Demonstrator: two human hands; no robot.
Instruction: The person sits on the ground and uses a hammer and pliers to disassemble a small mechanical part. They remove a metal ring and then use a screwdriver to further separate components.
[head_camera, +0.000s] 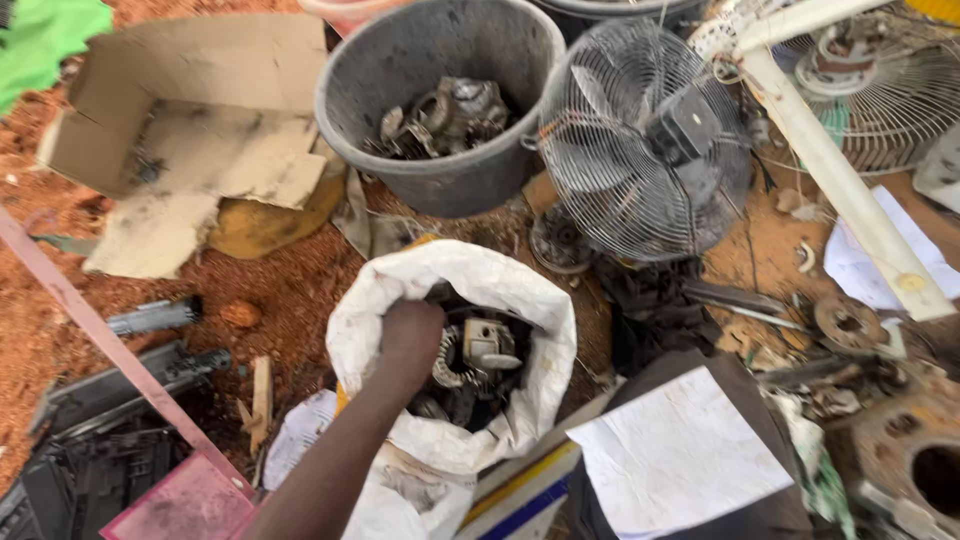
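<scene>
L hand in sack (parts beside)

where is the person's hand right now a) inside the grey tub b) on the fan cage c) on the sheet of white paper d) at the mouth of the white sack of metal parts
d, the hand is at the open mouth of the white sack, beside the metal parts inside it; the grey tub, fan cage and white paper lie apart from it.
</scene>
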